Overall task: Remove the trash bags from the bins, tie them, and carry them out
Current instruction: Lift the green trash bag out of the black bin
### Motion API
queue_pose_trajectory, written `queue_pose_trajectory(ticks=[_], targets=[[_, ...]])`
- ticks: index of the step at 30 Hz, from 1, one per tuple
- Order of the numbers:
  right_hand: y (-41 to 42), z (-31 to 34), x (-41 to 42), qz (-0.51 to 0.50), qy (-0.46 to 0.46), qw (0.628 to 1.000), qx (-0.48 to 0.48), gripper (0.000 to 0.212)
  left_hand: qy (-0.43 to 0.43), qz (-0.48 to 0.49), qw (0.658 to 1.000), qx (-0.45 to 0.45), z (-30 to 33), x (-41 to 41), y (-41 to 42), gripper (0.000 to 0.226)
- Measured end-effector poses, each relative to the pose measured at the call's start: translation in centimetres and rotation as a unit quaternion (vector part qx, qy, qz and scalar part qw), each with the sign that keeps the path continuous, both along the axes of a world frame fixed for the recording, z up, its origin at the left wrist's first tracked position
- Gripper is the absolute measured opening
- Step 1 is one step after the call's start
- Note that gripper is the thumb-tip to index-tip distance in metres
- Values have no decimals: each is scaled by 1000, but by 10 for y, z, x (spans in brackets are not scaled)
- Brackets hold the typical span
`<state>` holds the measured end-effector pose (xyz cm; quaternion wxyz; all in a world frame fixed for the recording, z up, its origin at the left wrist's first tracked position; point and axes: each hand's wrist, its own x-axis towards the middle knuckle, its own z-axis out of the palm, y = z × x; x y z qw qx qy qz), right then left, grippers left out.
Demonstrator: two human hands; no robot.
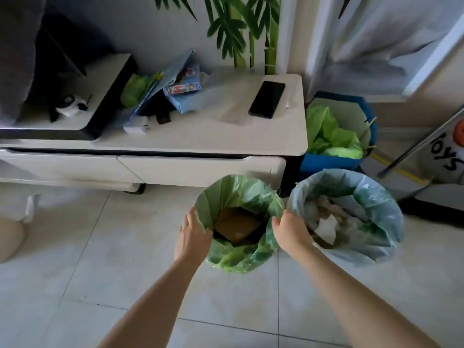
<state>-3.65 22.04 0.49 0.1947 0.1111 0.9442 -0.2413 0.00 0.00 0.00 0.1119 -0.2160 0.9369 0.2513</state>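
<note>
A green trash bag point(241, 189) lines a round bin on the tiled floor, with brown cardboard inside it. My left hand point(192, 236) grips the bag's left rim, thumb over the edge. My right hand point(291, 231) pinches the bag's right rim. Beside it on the right stands a second bin with a pale blue trash bag point(376, 197) holding paper scraps. Behind those, a blue bin point(326, 163) holds a crumpled bright green bag point(331, 136).
A low white cabinet point(175, 136) stands just behind the bins, carrying a black phone point(267, 99), boxes and clutter. A mop handle point(416, 144) leans at the right near a "toys" container point(449, 156). Open tiled floor point(100, 247) lies left and in front.
</note>
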Motion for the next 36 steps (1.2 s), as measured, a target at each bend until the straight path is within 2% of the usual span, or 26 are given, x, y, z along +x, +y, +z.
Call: queue_pose_trajectory(ticks=[2,4,7,9,11,12,14,16,18,22,24,26,30,33,36], targets=[[-1,-17,0,-40,-30,999,-10,44,-52,89,990,91,-19,-6,-3,84],[-3,-30,0,-77,-71,993,-47,49,-116,188,954,202,-36,-13,-8,92],[-1,-53,-2,-141,-143,968,-150,60,-205,247,897,305,-55,-9,-15,71],[2,-66,-2,-225,-209,910,-279,71,-203,263,881,337,-63,-4,-19,60],[5,-74,-2,-295,-252,831,-398,66,-188,267,877,353,-71,-4,-22,54],[6,-75,-2,-309,-256,806,-436,58,-182,266,876,359,-71,-5,-22,51],[8,-78,-1,-318,-239,784,-477,48,-172,252,881,360,-72,-7,-23,45],[8,-78,0,-322,-220,780,-490,49,-164,244,884,365,-69,-6,-26,42],[9,-77,1,-332,-194,784,-488,49,-173,244,872,388,-66,-3,-32,48],[9,-68,2,-326,-172,824,-431,37,-170,264,837,448,-51,5,-43,49],[9,-64,0,-318,-148,848,-398,39,-144,271,832,461,-46,3,-45,39],[9,-56,-7,-321,-133,851,-395,33,-110,292,821,478,-40,-5,-49,29],[14,-40,-31,-329,-105,856,-385,29,-52,329,781,528,-30,-34,-59,29],[13,-30,-48,-338,-99,853,-386,30,-33,336,775,535,-29,-55,-62,33],[9,-18,-61,-335,-103,847,-401,29,-37,338,790,510,-21,-71,-59,24]])
